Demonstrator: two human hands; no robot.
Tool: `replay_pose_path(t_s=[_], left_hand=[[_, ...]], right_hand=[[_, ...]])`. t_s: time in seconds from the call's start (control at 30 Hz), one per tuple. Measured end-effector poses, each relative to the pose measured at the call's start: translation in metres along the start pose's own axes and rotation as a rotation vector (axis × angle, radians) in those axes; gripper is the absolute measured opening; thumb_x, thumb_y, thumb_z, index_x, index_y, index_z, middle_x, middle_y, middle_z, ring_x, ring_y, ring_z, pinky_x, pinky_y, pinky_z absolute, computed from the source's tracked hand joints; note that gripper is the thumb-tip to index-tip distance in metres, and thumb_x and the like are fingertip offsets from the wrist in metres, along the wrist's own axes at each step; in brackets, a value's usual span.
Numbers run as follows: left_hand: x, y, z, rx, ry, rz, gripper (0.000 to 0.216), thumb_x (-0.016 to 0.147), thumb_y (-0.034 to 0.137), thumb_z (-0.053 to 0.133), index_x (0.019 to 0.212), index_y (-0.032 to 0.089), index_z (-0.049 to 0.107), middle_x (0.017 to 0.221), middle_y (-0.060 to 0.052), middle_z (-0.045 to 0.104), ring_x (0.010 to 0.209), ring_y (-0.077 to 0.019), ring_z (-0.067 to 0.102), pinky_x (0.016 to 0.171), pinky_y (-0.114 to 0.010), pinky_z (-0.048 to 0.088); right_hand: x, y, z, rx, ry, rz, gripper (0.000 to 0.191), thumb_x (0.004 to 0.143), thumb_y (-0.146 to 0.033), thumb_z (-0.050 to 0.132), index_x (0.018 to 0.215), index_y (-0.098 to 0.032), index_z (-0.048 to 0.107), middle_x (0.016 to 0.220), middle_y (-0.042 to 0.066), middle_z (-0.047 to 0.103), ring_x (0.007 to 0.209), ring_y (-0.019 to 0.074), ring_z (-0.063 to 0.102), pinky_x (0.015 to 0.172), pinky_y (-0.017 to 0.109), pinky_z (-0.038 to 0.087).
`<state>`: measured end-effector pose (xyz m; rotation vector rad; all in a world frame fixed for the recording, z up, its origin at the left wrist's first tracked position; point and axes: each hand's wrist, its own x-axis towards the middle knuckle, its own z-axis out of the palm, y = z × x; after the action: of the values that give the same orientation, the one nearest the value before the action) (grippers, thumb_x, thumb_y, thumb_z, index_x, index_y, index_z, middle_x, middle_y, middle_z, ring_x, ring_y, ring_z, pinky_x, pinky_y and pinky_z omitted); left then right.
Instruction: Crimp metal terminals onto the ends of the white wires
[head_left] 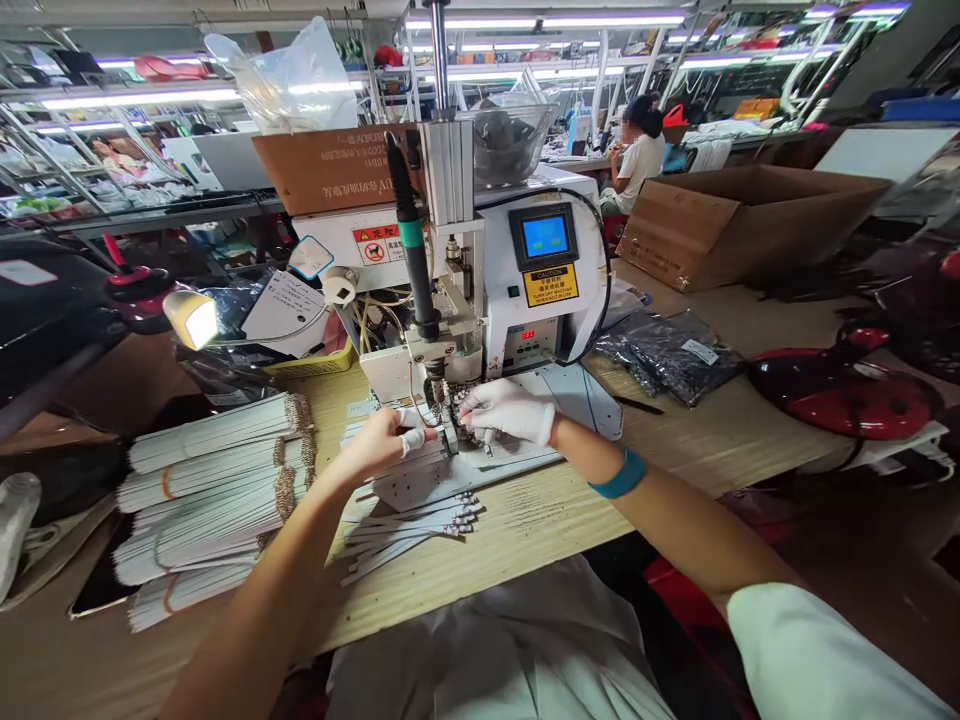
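Note:
My left hand (381, 442), with white covers on its fingertips, is at the left side of the small metal fixture (448, 436) under the soldering head. Its thumb and finger are closed together; what lies between them is too small to make out. My right hand (514, 412) wears a white glove and pinches at the fixture's right side, hiding whatever is in its fingertips. Above both hands stands the white soldering machine (577, 312), its soldering iron (416, 265) pointing down. In front of the base plate (420, 484) lies a loose fan of white flat cables (412, 530).
Bundles of white cables (217, 490) are stacked at the left, next to a lit lamp (193, 318). Bagged dark parts (675, 355) and an open cardboard box (742, 220) are at the right. A red and black device (847, 390) sits farther right. Another person (637, 160) sits behind.

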<state>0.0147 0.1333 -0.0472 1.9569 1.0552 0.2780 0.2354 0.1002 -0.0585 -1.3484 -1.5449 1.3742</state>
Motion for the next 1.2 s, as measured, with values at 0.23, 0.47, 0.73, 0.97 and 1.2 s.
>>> replay_pose_path(t_s=[0.23,0.47,0.73,0.97,1.2], left_hand=[[0.006,-0.012,0.007,-0.167,0.06,0.031,0.027,0.069,0.036,0.054,0.053,0.014,0.05,0.054,0.003,0.047,0.051,-0.0074,0.035,0.048,-0.019,0.026],[0.007,-0.011,0.007,-0.21,0.064,0.042,0.023,0.066,0.029,0.054,0.05,0.015,0.043,0.052,0.005,0.041,0.05,-0.0063,0.032,0.049,-0.019,0.025],[0.009,-0.009,0.011,-0.197,0.075,0.059,0.017,0.064,0.026,0.05,0.052,0.014,0.048,0.053,0.004,0.041,0.054,-0.0082,0.036,0.052,-0.02,0.028],[0.007,-0.011,0.012,-0.186,0.101,0.009,0.023,0.065,0.029,0.052,0.05,0.014,0.044,0.051,0.005,0.037,0.05,-0.006,0.028,0.047,-0.02,0.022],[0.007,-0.011,0.012,-0.17,0.11,0.007,0.024,0.066,0.035,0.052,0.057,0.013,0.057,0.055,0.002,0.048,0.053,-0.0086,0.037,0.048,-0.021,0.027]], right_hand=[[0.015,0.004,0.006,0.394,-0.125,0.106,0.018,0.066,-0.011,0.064,0.08,-0.012,0.054,0.056,-0.002,0.055,0.045,0.0073,0.053,0.037,0.015,0.041],[0.016,0.003,0.011,0.47,-0.124,0.146,0.021,0.065,-0.011,0.065,0.08,-0.014,0.051,0.057,-0.004,0.052,0.039,0.0036,0.044,0.03,0.012,0.027],[0.014,0.003,0.014,0.453,-0.085,0.132,0.021,0.065,-0.012,0.064,0.08,-0.014,0.051,0.055,-0.005,0.049,0.039,0.0037,0.043,0.031,0.013,0.024],[0.015,0.008,0.013,0.438,-0.104,0.074,0.021,0.064,-0.015,0.065,0.08,-0.015,0.052,0.055,-0.005,0.049,0.04,0.0043,0.043,0.032,0.013,0.025],[0.015,0.006,0.014,0.459,-0.088,0.103,0.021,0.063,-0.013,0.064,0.08,-0.015,0.051,0.053,-0.005,0.048,0.039,0.0041,0.041,0.031,0.013,0.023]])
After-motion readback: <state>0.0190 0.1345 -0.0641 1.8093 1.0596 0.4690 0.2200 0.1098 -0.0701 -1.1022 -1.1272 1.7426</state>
